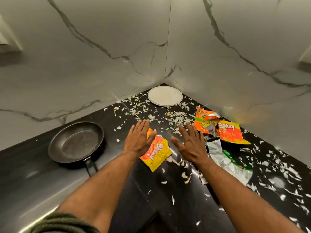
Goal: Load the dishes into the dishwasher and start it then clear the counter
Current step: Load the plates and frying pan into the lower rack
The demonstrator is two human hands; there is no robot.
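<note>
A black counter (pixel 117 165) meets a marble wall corner. On it stand a dark frying pan (pixel 75 142) at the left and a white plate (pixel 165 96) in the far corner. My left hand (pixel 138 138) is flat with straight fingers, partly over a yellow-orange snack wrapper (pixel 157 154). My right hand (pixel 190 142) is flat too, just right of that wrapper, holding nothing. Two more orange wrappers (pixel 217 126) lie to the right, with a white and green wrapper (pixel 227 160) nearer.
White peel scraps (pixel 178 117) are strewn over the counter from the plate to the right edge. The pan's handle (pixel 90 166) points toward me. Marble walls (pixel 101 56) close the corner on two sides.
</note>
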